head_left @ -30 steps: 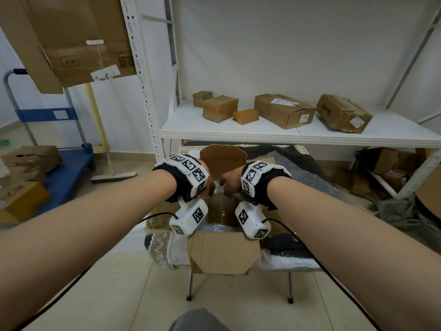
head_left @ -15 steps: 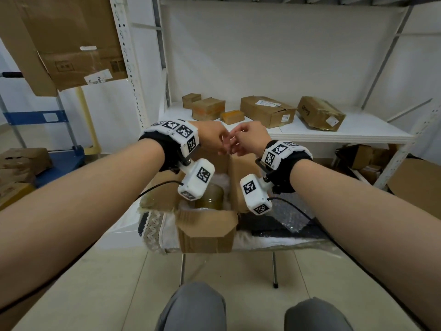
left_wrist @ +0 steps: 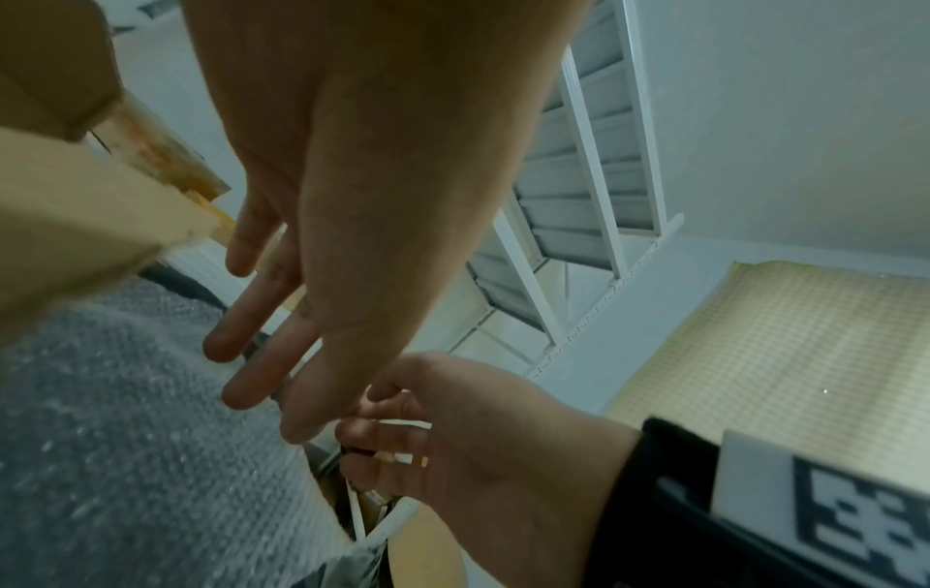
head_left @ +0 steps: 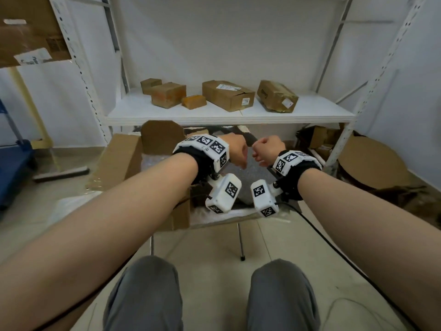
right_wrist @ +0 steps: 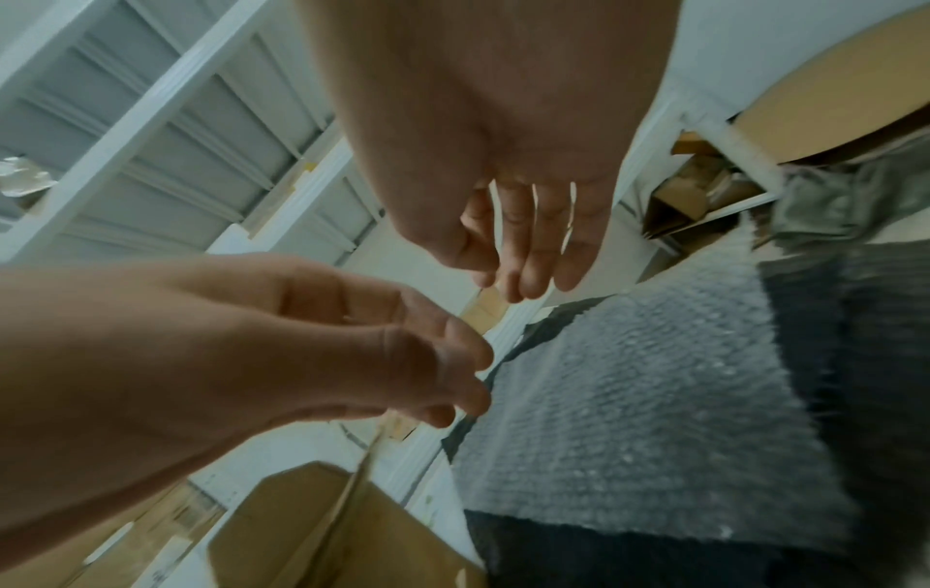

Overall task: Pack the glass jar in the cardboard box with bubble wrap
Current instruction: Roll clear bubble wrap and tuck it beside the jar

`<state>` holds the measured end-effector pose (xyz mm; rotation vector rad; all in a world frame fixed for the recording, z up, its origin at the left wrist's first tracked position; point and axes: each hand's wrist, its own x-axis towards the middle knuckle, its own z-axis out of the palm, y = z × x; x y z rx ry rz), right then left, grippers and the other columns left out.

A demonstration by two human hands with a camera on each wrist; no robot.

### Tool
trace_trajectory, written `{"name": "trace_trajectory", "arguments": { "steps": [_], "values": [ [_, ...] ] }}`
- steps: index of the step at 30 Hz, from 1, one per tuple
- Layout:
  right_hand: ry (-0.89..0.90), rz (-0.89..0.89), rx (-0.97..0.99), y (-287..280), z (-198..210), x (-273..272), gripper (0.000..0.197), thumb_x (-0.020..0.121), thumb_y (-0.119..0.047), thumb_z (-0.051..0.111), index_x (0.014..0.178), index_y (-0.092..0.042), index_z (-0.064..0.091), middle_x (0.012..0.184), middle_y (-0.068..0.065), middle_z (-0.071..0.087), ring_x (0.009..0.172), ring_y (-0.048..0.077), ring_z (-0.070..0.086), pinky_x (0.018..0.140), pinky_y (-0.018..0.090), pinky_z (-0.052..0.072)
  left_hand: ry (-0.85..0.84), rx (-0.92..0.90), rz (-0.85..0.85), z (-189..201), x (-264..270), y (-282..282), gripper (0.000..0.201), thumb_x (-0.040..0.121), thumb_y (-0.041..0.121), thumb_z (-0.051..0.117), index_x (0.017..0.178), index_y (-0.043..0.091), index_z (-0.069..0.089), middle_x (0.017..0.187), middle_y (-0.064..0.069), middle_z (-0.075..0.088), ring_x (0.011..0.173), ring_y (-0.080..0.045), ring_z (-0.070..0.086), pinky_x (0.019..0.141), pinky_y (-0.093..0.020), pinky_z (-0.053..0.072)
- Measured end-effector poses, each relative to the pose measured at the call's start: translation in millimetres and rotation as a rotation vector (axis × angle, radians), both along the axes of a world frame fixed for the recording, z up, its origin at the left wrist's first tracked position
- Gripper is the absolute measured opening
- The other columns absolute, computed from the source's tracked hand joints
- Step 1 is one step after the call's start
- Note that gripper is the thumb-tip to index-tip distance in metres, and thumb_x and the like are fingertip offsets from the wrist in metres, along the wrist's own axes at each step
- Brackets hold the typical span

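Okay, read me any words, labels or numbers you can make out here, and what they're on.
No text is legible.
White labels on the shelf boxes and: too small, blurred.
Label on the hanging cardboard: blurred.
Wrist bands and: black-and-white square marker patterns, no words.

**Two hands over the bubble wrap**

The right hand (right_wrist: 508,222) hangs down from the top, above the bubble wrap (right_wrist: 629,398). Its fingers (right_wrist: 533,274) point down, a little bent, and hold nothing. The left hand (right_wrist: 312,342) comes in from the left, just beside the bubble wrap's edge. Its fingers are loosely curled and hold nothing too. The two hands are close but do not touch. A cardboard box (right_wrist: 322,533) sits left of the bubble wrap. White shelves (right_wrist: 166,131) are above the bubble wrap, behind the hands.
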<state>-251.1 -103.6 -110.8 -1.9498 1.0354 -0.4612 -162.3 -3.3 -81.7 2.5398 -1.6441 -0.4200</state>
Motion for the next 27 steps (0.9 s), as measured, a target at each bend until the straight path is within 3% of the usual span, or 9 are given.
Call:
{"name": "trace_trajectory", "arguments": {
  "steps": [3, 6, 9, 12, 14, 16, 19, 24, 27],
  "values": [
    [0.113, -0.031, 0.061, -27.6, -29.6, -7.2, 0.017, 0.086, -0.015, 0.053, 0.084, -0.004, 0.066, 0.085, 0.018, 0.067, 0.072, 0.03, 0.065, 0.072, 0.037, 0.057, 0.004, 0.03, -0.012, -17.1, -15.5, -12.5, 0.025, 0.08, 0.028, 0.075, 0.098, 0.009, 0.075, 0.098, -0.006, 0.074, 0.091, -0.022, 0.069, 0.079, -0.032, 0.055],
    [0.195, -0.035, 0.121, -64.6, -72.0, -5.8, 0.041, 0.07, -0.03, 0.056, 0.098, -0.002, 0.066, 0.097, 0.02, 0.071, 0.088, 0.038, 0.071, 0.084, 0.053, 0.059, 0.018, 0.082, -0.016, -36.3, -26.4, -25.5, 0.029, 0.079, 0.028, 0.077, 0.099, 0.008, 0.074, 0.099, -0.009, 0.074, 0.092, -0.025, 0.069, 0.079, -0.033, 0.056],
    [0.274, -0.029, 0.185, -106.3, -123.8, 4.5, 0.045, 0.064, -0.037, 0.056, 0.098, -0.009, 0.063, 0.103, 0.019, 0.069, 0.091, 0.039, 0.071, 0.084, 0.053, 0.058, 0.021, 0.132, 0.014, -57.1, -33.4, -36.3, 0.031, 0.073, 0.034, 0.078, 0.095, 0.013, 0.073, 0.095, -0.007, 0.073, 0.087, -0.026, 0.069, 0.081, -0.039, 0.058],
    [0.349, -0.012, 0.214, -114.2, -143.3, 6.0, 0.038, 0.057, -0.038, 0.06, 0.09, -0.019, 0.057, 0.109, 0.015, 0.066, 0.092, 0.038, 0.071, 0.084, 0.054, 0.058, 0.011, 0.139, 0.057, -78.7, -37.3, -41.7, 0.025, 0.074, 0.033, 0.075, 0.087, 0.014, 0.069, 0.089, -0.008, 0.072, 0.078, -0.026, 0.067, 0.061, -0.031, 0.053],
    [0.37, 0.006, 0.259, -120.3, -153.4, 11.4, 0.028, 0.065, -0.03, 0.059, 0.088, -0.014, 0.057, 0.108, 0.018, 0.066, 0.096, 0.039, 0.07, 0.088, 0.053, 0.056, 0.004, 0.132, 0.081, -93.0, -38.5, -45.7, 0.025, 0.073, 0.035, 0.075, 0.084, 0.014, 0.065, 0.093, -0.009, 0.071, 0.079, -0.027, 0.066, 0.062, -0.031, 0.051],
    [0.383, 0.021, 0.286, -108.6, -145.7, 5.9, 0.031, 0.068, -0.028, 0.059, 0.093, -0.009, 0.061, 0.107, 0.019, 0.069, 0.095, 0.039, 0.071, 0.088, 0.052, 0.057, 0.015, 0.12, 0.1, -107.7, -38.4, -50.6, 0.036, 0.074, 0.036, 0.077, 0.095, 0.012, 0.063, 0.103, -0.01, 0.068, 0.089, -0.03, 0.065, 0.07, -0.035, 0.052],
    [0.264, 0.021, 0.388, -100.7, -145.1, -2.0, 0.04, 0.078, -0.024, 0.064, 0.112, -0.003, 0.059, 0.11, 0.013, 0.066, 0.099, 0.034, 0.07, 0.07, 0.038, 0.06, 0.001, 0.091, 0.136, -129.1, -37.2, -54.0, 0.057, 0.075, 0.037, 0.077, 0.118, 0.012, 0.048, 0.118, -0.012, 0.059, 0.107, -0.034, 0.059, 0.077, -0.04, 0.046],
    [0.014, -0.067, 0.521, -57.2, -109.0, -16.7, 0.018, 0.099, -0.01, 0.049, 0.106, -0.001, 0.062, 0.095, 0.018, 0.07, 0.068, 0.024, 0.067, 0.055, 0.032, 0.059, -0.076, -0.007, 0.173, -144.3, -36.4, -54.8, 0.032, 0.09, 0.023, 0.061, 0.119, 0.011, 0.056, 0.127, -0.012, 0.057, 0.117, -0.032, 0.056, 0.089, -0.043, 0.048],
    [-0.112, -0.109, 0.622, -53.2, -107.7, -16.8, 0.028, 0.105, -0.003, 0.03, 0.098, 0.005, 0.056, 0.119, 0.024, 0.065, 0.096, 0.036, 0.069, 0.069, 0.036, 0.056, 0.036, -0.149, 0.245, -140.4, -34.2, -52.6, 0.022, 0.096, 0.021, 0.051, 0.112, 0.008, 0.056, 0.118, -0.018, 0.061, 0.108, -0.038, 0.059, 0.086, -0.044, 0.049]
  ]
}}
